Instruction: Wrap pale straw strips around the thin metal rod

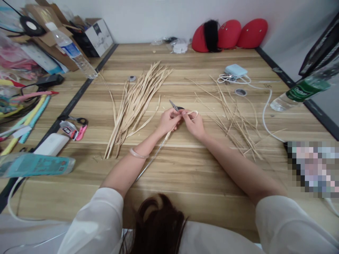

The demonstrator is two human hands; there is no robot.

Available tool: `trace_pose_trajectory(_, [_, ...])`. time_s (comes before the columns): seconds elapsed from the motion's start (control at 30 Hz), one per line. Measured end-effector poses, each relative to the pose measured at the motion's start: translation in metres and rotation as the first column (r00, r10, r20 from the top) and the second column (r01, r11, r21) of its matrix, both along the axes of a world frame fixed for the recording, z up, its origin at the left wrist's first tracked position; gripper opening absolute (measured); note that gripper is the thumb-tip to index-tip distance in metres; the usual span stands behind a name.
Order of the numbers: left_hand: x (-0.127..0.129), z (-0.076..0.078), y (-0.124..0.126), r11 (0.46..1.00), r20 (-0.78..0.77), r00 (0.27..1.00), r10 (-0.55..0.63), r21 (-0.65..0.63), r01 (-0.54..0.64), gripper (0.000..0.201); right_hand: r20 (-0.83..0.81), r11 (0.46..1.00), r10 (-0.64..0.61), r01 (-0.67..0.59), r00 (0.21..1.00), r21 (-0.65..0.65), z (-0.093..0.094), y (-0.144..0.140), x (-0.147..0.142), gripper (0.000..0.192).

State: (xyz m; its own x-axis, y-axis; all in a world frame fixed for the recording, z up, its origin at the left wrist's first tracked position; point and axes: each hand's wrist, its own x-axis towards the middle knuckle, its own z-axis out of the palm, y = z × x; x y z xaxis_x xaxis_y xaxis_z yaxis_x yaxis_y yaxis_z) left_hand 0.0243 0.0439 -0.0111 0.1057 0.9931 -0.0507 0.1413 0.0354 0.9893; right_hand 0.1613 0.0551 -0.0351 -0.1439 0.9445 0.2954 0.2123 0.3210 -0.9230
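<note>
My left hand (167,121) and my right hand (194,124) meet over the middle of the wooden table (185,169). Together they pinch a thin pale straw strip (194,113) that curls into a small loop at my right fingertips. A long tail of the strip (153,157) trails back under my left wrist. A small dark, metal-tipped tool (174,106) pokes up between the fingers; which hand holds it is unclear. A bundle of flat straw strips (136,106) lies just left of my hands.
Thin loose straw stalks (233,116) spread to the right. White charger and cable (235,70), tape roll (240,92), plastic bottles (304,90) (71,51), scissors (76,121), red shells (230,33) at the back, cluttered boxes (95,37) at far left.
</note>
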Motion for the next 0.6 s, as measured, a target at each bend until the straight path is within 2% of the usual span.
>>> trace_pose_trajectory(0.13, [0.000,-0.001,0.000,1.000,-0.012,1.000,0.001,0.015,-0.001,0.021,-0.052,0.998,0.050,-0.052,0.997,-0.025,-0.002,0.002,0.001,0.044])
trace_pose_trajectory(0.3, [0.001,-0.002,0.000,0.999,0.029,0.999,-0.023,0.035,0.022,0.023,0.009,0.988,0.146,-0.146,0.989,0.050,0.006,-0.001,0.002,0.043])
trace_pose_trajectory(0.43, [0.002,-0.001,0.000,0.999,0.054,0.998,-0.040,0.027,0.039,0.021,0.037,0.992,0.120,-0.121,0.992,0.035,0.011,-0.005,0.002,0.046])
trace_pose_trajectory(0.6, [0.004,0.002,-0.001,0.999,0.071,0.996,-0.051,-0.001,0.051,0.020,0.055,0.998,0.041,-0.043,0.998,0.046,0.009,-0.004,0.002,0.045])
